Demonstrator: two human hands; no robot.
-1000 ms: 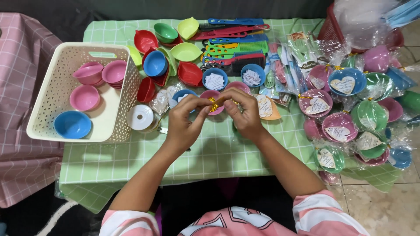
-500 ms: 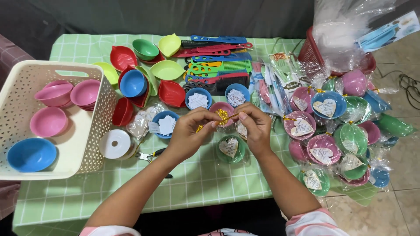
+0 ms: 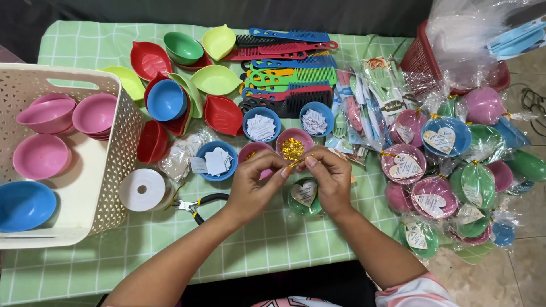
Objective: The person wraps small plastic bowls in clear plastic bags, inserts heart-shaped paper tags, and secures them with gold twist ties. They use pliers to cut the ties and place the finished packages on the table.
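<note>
Above the wrapped green bowl (image 3: 305, 196), left hand (image 3: 257, 185) and right hand (image 3: 329, 179) fingers pinch a gold twist tie (image 3: 296, 163)

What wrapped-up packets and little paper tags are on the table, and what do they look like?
Wrapped bowl: under both hands, green, clear film, white heart tag.
Wrapped bowls: piled at the right, pink, green, blue, each with a heart tag.
Paper tags: small white slips in blue bowls, centre.
Long clear packets: beside the combs.
</note>
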